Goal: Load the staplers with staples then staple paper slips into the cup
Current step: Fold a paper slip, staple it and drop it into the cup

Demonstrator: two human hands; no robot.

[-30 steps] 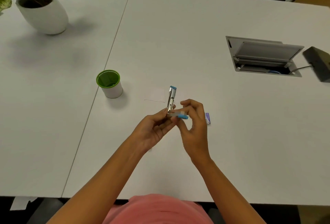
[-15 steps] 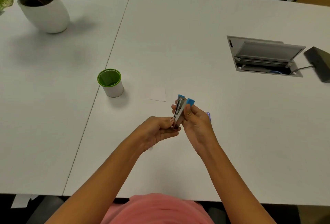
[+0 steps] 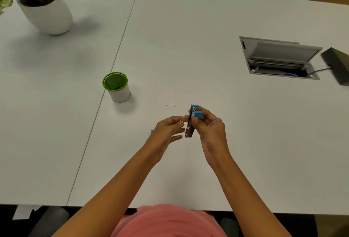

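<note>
A small blue and silver stapler [image 3: 191, 121] is held upright above the table, with my right hand [image 3: 209, 127] gripping it, thumb on its side and fingers round its blue top. My left hand [image 3: 169, 128] sits just left of the stapler, fingers loosely curled, fingertips close to the metal; whether they touch it I cannot tell. A white cup with a green rim [image 3: 117, 86] stands to the left and holds something green inside. A white paper slip [image 3: 164, 99] lies flat between cup and stapler. A second slip's edge [image 3: 186, 102] shows behind the stapler.
A small purple staple box [image 3: 220, 119] peeks out behind my right hand. Another purple bit [image 3: 151, 131] shows at my left wrist. A potted plant [image 3: 44, 8] stands far left. An open cable hatch [image 3: 279, 58] and a dark box [image 3: 338, 66] lie at right.
The stapler, hinged open a second ago, has been folded shut. My left hand has let go and drawn slightly left. My right hand now holds the stapler alone.
</note>
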